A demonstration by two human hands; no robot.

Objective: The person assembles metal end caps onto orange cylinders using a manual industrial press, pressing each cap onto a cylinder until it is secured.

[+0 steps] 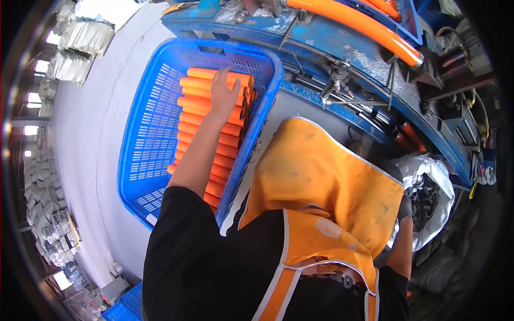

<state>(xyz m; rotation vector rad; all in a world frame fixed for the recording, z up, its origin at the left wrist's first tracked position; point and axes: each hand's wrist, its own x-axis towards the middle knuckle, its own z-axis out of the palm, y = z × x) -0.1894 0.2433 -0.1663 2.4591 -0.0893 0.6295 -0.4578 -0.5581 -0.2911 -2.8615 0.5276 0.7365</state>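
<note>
A: Left hand (224, 92)?
B: Flat and spread on the short orange plastic tubes (214, 134), stacked along the blue slotted plastic crate (150, 134)'s right wall. I press evenly so rows stay aligned.
A: Right hand (405, 208)?
B: Gloved, at the silver bag (428, 192); can't tell its grip.

Your smooth orange plastic tubes (214, 125) lie in a slotted, glossy blue plastic crate (155, 128); your apron (316, 176) is matt cloth.
</note>
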